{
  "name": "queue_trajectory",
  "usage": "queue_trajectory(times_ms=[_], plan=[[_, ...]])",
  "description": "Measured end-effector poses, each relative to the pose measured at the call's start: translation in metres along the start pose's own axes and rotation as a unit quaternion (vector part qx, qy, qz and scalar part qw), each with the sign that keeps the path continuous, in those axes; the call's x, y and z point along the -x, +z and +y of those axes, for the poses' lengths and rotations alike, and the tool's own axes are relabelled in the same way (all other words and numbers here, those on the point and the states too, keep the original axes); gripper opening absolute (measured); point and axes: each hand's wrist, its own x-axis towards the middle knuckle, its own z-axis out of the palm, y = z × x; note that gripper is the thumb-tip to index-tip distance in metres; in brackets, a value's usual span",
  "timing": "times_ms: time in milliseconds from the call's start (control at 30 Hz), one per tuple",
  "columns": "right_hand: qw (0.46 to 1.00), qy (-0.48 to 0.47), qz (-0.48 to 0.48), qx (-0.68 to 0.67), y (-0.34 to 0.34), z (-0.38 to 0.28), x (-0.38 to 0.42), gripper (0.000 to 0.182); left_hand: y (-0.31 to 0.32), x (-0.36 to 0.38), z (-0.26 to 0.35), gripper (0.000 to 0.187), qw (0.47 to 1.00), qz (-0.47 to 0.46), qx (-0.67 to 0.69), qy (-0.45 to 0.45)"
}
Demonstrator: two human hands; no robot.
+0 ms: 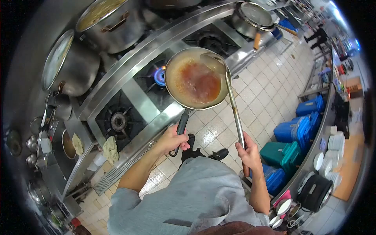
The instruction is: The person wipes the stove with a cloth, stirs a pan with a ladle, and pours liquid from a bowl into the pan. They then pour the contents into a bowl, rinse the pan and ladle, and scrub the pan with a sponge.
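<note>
My left hand (174,139) is wrapped round the black handle of a frying pan (176,84), holding it out over the stove's front edge. Reddish-brown sauce (199,84) with bubbles pools in the pan. In my right hand (248,152) is the wooden end of a long metal ladle (235,105). The ladle's bowl overlaps the far right rim of the pan in this view, above the sauce. A blue flame (159,76) burns on the burner just left of the pan.
Large stockpots (72,64) stand along the back left. A pot with wooden handles (254,19) sits at the stove's far end. Cloths (111,150) hang at the left edge. Blue bins (293,131) and a green bin (280,154) line the right, beside a counter with stacked plates (335,152).
</note>
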Motion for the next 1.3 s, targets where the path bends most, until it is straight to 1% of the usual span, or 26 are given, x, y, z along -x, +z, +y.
queue_trajectory(times_ms=[33,100,167,200,233,267,300,367,433,467,500,533,600,633,700,733,800,833,900,1033,1100,1167,1233,1267,1300], plan=[[1.000,0.024,0.010,0.018,-0.013,0.002,0.010,0.051,0.015,-0.002,0.001,0.018,1.000,-0.010,-0.009,-0.001],[0.999,0.022,0.042,0.012,-0.035,0.019,0.023,0.052,0.043,-0.006,0.003,0.019,0.999,-0.025,-0.035,-0.003],[0.995,-0.044,0.083,0.016,-0.054,0.044,0.031,0.052,0.073,-0.017,-0.002,0.018,0.998,-0.038,-0.044,-0.001],[0.994,-0.044,0.095,0.012,-0.064,0.055,0.036,0.052,0.088,-0.024,-0.006,0.018,0.998,-0.043,-0.045,-0.002],[0.995,-0.010,0.092,-0.036,-0.072,0.065,0.041,0.052,0.104,-0.029,-0.008,0.017,0.998,-0.050,-0.047,-0.002],[0.992,0.023,0.096,-0.084,-0.081,0.061,0.047,0.051,0.124,-0.032,-0.005,0.017,0.998,-0.046,-0.043,-0.008],[0.987,0.126,0.063,-0.082,-0.096,0.050,0.058,0.052,0.141,-0.038,-0.007,0.017,0.996,-0.072,-0.058,-0.004],[0.993,0.079,0.037,-0.079,-0.114,0.088,0.072,0.055,0.173,-0.054,-0.020,0.017,0.999,-0.041,-0.018,0.006],[0.990,0.050,0.041,-0.126,-0.137,0.097,0.091,0.046,0.207,-0.068,-0.021,0.017,0.995,-0.044,-0.086,0.000],[0.982,0.071,0.027,-0.171,-0.157,0.088,0.101,0.044,0.226,-0.076,-0.021,0.017,0.992,-0.071,-0.100,0.004],[0.972,0.087,0.002,-0.217,-0.172,0.088,0.108,0.043,0.239,-0.082,-0.022,0.017,0.992,-0.075,-0.106,0.001],[0.972,0.081,0.015,-0.222,-0.184,0.093,0.111,0.043,0.251,-0.087,-0.020,0.017,0.991,-0.073,-0.110,-0.002],[0.963,0.094,-0.015,-0.253,-0.203,0.107,0.115,0.039,0.275,-0.100,-0.018,0.017,0.989,-0.087,-0.118,-0.004],[0.961,0.091,-0.009,-0.261,-0.210,0.112,0.115,0.039,0.287,-0.109,-0.018,0.017,0.989,-0.096,-0.115,-0.011],[0.933,0.088,-0.014,-0.349,-0.222,0.119,0.119,0.040,0.309,-0.122,-0.015,0.016,0.986,-0.102,-0.134,-0.019],[0.932,0.085,-0.009,-0.353,-0.228,0.124,0.119,0.040,0.318,-0.131,-0.014,0.015,0.981,-0.111,-0.155,-0.030],[0.880,0.089,0.002,-0.466,-0.238,0.132,0.116,0.039,0.331,-0.153,-0.012,0.012,0.975,-0.135,-0.174,-0.043],[0.878,0.087,0.009,-0.471,-0.244,0.134,0.113,0.039,0.340,-0.162,-0.006,0.012,0.972,-0.140,-0.181,-0.045],[0.852,0.078,0.016,-0.517,-0.253,0.134,0.109,0.036,0.356,-0.177,0.007,0.011,0.961,-0.164,-0.212,-0.061],[0.816,0.076,0.085,-0.567,-0.260,0.133,0.099,0.037,0.385,-0.215,0.038,0.011,0.935,-0.230,-0.259,-0.080],[0.839,0.056,0.132,-0.525,-0.268,0.125,0.095,0.036,0.404,-0.236,0.052,0.013,0.916,-0.260,-0.292,-0.088],[0.826,0.041,0.167,-0.538,-0.272,0.119,0.095,0.035,0.423,-0.254,0.067,0.014,0.888,-0.291,-0.346,-0.089],[0.854,0.075,0.246,-0.452,-0.278,0.108,0.097,0.037,0.446,-0.265,0.080,0.014,0.872,-0.310,-0.365,-0.095],[0.854,0.091,0.272,-0.433,-0.280,0.107,0.098,0.043,0.459,-0.268,0.087,0.014,0.862,-0.329,-0.373,-0.096],[0.848,0.092,0.281,-0.440,-0.280,0.105,0.100,0.043,0.472,-0.273,0.092,0.014,0.852,-0.346,-0.380,-0.098]])
